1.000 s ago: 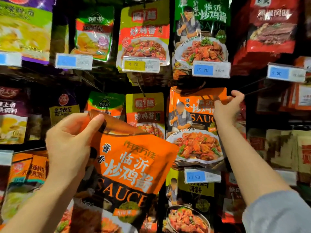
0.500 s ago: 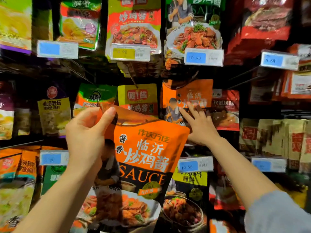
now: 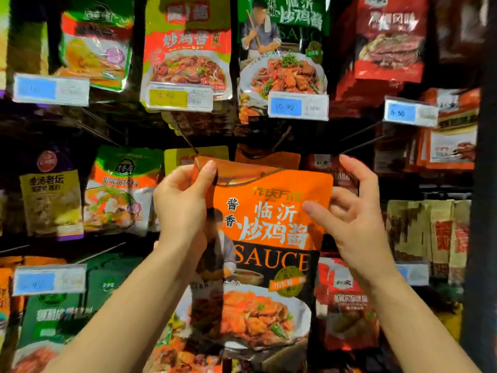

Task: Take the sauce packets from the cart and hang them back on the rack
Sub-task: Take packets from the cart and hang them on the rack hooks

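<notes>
Rack (image 3: 357,135): bare pegs are projecting above and right of the packet; the target peg is hidden behind it.
Orange sauce packet (image 3: 269,219): hanging upright between both hands, in front of the orange row.
Left hand (image 3: 183,205): pinching the top-left corner.
Right hand (image 3: 352,211): gripping the right edge, thumb in front.
Advice: keeping the top edge level, aligning the hang hole with the peg tip before pushing back.
</notes>
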`<state>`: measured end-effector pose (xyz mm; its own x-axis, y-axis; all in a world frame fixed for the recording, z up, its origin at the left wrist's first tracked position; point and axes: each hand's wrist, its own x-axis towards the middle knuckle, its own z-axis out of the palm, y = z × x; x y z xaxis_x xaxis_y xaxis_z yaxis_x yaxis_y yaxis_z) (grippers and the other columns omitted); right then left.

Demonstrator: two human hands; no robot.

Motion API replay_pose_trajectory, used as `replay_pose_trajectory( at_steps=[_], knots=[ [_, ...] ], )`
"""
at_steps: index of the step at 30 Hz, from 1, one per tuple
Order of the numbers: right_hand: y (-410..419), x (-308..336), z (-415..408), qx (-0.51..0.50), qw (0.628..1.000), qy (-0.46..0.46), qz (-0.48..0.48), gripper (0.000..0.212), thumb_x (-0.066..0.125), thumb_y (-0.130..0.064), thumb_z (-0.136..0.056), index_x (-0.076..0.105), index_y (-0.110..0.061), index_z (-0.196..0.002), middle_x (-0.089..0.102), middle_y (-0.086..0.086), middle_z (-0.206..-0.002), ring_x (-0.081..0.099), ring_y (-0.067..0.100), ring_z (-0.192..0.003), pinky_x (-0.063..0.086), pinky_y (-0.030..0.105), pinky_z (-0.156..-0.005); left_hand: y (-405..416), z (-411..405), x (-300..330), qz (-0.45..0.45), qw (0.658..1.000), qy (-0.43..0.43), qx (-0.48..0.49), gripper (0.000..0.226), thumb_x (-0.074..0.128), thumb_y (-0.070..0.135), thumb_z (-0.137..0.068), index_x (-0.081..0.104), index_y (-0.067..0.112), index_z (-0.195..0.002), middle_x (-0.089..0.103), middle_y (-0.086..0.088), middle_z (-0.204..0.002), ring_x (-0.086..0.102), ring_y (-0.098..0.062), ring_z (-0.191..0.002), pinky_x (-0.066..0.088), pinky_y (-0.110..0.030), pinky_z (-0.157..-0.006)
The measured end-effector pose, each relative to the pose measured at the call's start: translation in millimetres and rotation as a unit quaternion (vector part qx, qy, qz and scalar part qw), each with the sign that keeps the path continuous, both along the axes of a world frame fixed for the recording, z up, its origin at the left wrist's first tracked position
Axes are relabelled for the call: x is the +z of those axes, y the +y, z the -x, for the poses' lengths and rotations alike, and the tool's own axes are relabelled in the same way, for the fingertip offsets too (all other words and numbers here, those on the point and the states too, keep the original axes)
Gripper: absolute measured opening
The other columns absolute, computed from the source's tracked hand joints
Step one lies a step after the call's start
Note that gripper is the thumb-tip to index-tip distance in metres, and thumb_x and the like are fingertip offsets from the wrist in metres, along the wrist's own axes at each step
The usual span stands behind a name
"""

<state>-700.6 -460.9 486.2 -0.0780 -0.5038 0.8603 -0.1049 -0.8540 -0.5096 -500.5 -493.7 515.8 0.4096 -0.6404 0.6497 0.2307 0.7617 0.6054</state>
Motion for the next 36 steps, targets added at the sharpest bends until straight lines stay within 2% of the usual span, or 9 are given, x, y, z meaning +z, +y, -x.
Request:
replay_pose_trajectory(
  at_steps=[3,6,9,12,16,23,29,33,36],
  knots=[
    [-11,8,5,-0.046,0.998,0.007,0.032,0.069,0.076,-0.013,-0.077,0.039,-0.039,-0.128,0.061,0.001,-0.12,0.064,0.015,-0.103,0.054,0.036,-0.086,-7,21,26,-0.008,0.998,0.028,-0.054,0.014,0.066,0.019,-0.086,0.062,0.016,-0.073,0.066,0.004,-0.059,0.061,-0.009,-0.051,0.051,-0.026,-0.046],
    [-31,19,13,-0.076,0.996,-0.021,0.035,0.054,0.071,-0.021,-0.075,0.049,-0.047,-0.117,0.054,-0.004,-0.128,0.057,0.018,-0.114,0.049,0.048,-0.094,-24,35,45,-0.044,0.995,0.011,-0.09,0.015,0.064,0.026,-0.088,0.062,0.018,-0.076,0.068,-0.005,-0.073,0.064,-0.019,-0.065,0.055,-0.043,-0.067],
    [-49,37,20,-0.065,0.995,-0.069,0.017,0.05,0.072,-0.014,-0.076,0.054,-0.045,-0.111,0.059,0.006,-0.124,0.062,0.021,-0.107,0.053,0.046,-0.087,-39,39,53,-0.054,0.992,-0.086,-0.077,0.016,0.066,0.032,-0.085,0.06,0.021,-0.096,0.069,-0.007,-0.096,0.067,-0.021,-0.086,0.054,-0.038,-0.077],
    [-64,52,27,-0.045,0.994,-0.101,0.006,0.051,0.069,0.0,-0.079,0.056,-0.039,-0.109,0.063,0.013,-0.116,0.066,0.018,-0.094,0.056,0.029,-0.072,-41,32,40,-0.008,0.97,-0.234,-0.065,0.071,0.079,0.017,-0.073,0.038,0.031,-0.129,0.061,0.004,-0.11,0.064,-0.007,-0.094,0.052,-0.022,-0.078],
    [-74,53,29,-0.027,0.995,-0.095,-0.007,0.051,0.068,0.001,-0.08,0.057,-0.039,-0.11,0.063,0.006,-0.119,0.066,0.016,-0.1,0.056,0.031,-0.077,-43,29,20,0.036,0.916,-0.39,0.088,0.106,0.087,0.021,-0.06,0.023,0.041,-0.141,0.04,0.012,-0.128,0.041,0.001,-0.114,0.032,-0.013,-0.089],
    [-80,53,31,0.005,0.991,-0.134,0.007,0.047,0.066,-0.002,-0.083,0.056,-0.035,-0.116,0.062,0.002,-0.122,0.063,0.017,-0.109,0.052,0.044,-0.092,-43,31,28,0.112,0.899,-0.387,0.171,0.099,0.085,0.02,-0.062,0.03,0.024,-0.144,0.033,0.019,-0.125,0.027,0.018,-0.105,0.021,0.01,-0.077],
    [-102,58,30,-0.021,0.992,-0.107,-0.055,0.052,0.071,-0.009,-0.08,0.056,-0.035,-0.121,0.061,0.001,-0.125,0.061,0.018,-0.111,0.051,0.048,-0.092,-59,23,33,0.047,0.904,-0.402,0.133,0.095,0.086,0.021,-0.062,0.034,0.022,-0.142,0.037,0.017,-0.122,0.038,0.0,-0.115,0.031,-0.015,-0.091],
    [-105,51,30,-0.179,0.983,-0.029,-0.036,0.054,0.07,-0.029,-0.082,0.05,-0.031,-0.132,0.051,-0.003,-0.135,0.048,0.012,-0.123,0.043,0.046,-0.102,-71,25,21,0.045,0.891,-0.419,0.167,0.089,0.081,0.026,-0.069,0.032,0.022,-0.143,0.034,0.007,-0.14,0.032,-0.001,-0.122,0.025,-0.013,-0.094],
    [-90,39,24,-0.349,0.932,0.092,0.036,0.058,0.063,-0.038,-0.086,0.041,-0.028,-0.139,0.024,0.004,-0.149,0.027,0.006,-0.129,0.032,0.036,-0.11,-72,26,10,0.052,0.864,-0.452,0.214,0.081,0.074,0.034,-0.076,0.03,0.026,-0.144,0.015,0.003,-0.151,0.023,-0.011,-0.136,0.022,-0.013,-0.096]
  ],
)
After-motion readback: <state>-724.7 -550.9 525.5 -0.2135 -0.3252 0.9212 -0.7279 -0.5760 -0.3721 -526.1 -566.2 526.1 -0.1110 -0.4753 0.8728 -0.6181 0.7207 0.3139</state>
